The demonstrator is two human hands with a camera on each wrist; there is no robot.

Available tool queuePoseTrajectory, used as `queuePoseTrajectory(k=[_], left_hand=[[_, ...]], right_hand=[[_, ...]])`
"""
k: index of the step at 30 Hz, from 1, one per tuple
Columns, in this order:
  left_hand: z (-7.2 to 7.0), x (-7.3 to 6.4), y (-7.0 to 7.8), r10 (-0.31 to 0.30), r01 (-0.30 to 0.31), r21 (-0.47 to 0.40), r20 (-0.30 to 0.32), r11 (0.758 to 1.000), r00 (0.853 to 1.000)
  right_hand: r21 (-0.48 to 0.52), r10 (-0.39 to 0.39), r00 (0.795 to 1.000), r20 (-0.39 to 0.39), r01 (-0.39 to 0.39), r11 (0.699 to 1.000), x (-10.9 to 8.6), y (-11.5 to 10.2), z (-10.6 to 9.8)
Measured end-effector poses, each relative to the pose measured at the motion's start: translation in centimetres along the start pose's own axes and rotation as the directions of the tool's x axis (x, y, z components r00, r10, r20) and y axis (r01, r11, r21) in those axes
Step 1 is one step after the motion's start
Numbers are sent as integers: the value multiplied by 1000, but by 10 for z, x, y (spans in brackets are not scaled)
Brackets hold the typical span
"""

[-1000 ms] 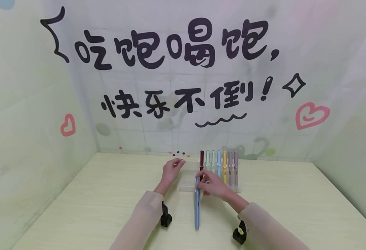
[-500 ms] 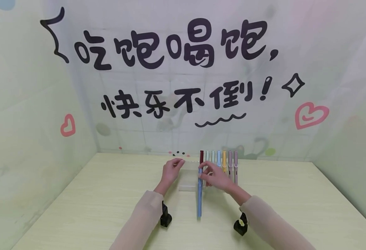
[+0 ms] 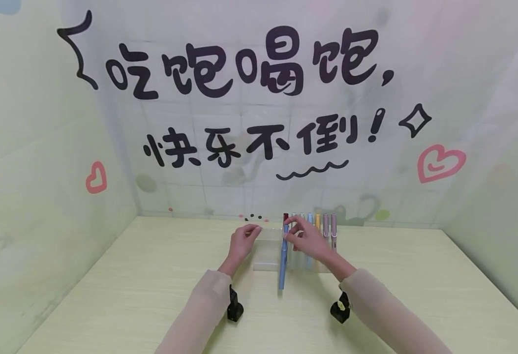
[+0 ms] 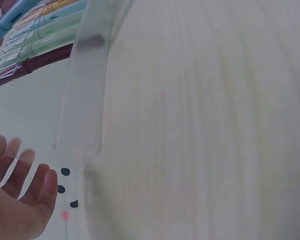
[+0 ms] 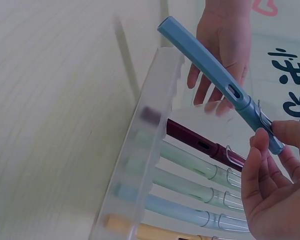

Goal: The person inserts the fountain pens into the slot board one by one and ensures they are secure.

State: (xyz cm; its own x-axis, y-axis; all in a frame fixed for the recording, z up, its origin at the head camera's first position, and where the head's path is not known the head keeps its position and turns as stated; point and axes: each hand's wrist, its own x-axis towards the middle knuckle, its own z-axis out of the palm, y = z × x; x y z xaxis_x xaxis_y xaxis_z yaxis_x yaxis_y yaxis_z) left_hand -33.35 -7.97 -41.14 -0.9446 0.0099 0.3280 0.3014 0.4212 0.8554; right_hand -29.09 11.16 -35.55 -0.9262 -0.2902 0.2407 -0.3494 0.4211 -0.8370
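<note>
In the head view my right hand [image 3: 310, 241] pinches a blue fountain pen [image 3: 283, 269] by its capped end, near the silver clip. The pen's lower end points down toward the front of a clear pen stand [image 3: 265, 266], apart from it. My left hand [image 3: 242, 242] pinches the stand's upper left edge between thumb and fingers. A dark red pen [image 5: 192, 139] leans in the stand, closest to the left hand. Beside it lie two pale green pens [image 5: 187, 159], a light blue pen [image 5: 177, 207] and a yellow pen [image 5: 165, 233]. My right hand partly hides these in the head view.
Two mauve pens [image 3: 334, 231] stand at the right end of the row. The stand sits on a pale wooden table [image 3: 174, 275] near the back wall sheet [image 3: 205, 196], which bears dark lettering. A black wrist camera [image 3: 234, 310] hangs under the left sleeve.
My right hand has raised the blue pen up and slightly right, toward the row, in front of the dark red pen. The left hand keeps its place on the stand's edge.
</note>
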Motion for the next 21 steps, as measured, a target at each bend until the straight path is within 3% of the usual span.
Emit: queuePoseTrajectory(k=[7,9,21], left_hand=[[0,0,-1,-16,16,-1,-1,1000,1000],[0,1,-1,-14,14,-2,1,1000,1000],[0,2,-1,-31,31,-11,11,999,999]], right_hand=[[-25,-32,999,-44,31,999,3,-2,-1],[-29,-51,997,-57,50,998,0,-13,-3],[-92,-86,980,-178,71,993,10,-6,-3]])
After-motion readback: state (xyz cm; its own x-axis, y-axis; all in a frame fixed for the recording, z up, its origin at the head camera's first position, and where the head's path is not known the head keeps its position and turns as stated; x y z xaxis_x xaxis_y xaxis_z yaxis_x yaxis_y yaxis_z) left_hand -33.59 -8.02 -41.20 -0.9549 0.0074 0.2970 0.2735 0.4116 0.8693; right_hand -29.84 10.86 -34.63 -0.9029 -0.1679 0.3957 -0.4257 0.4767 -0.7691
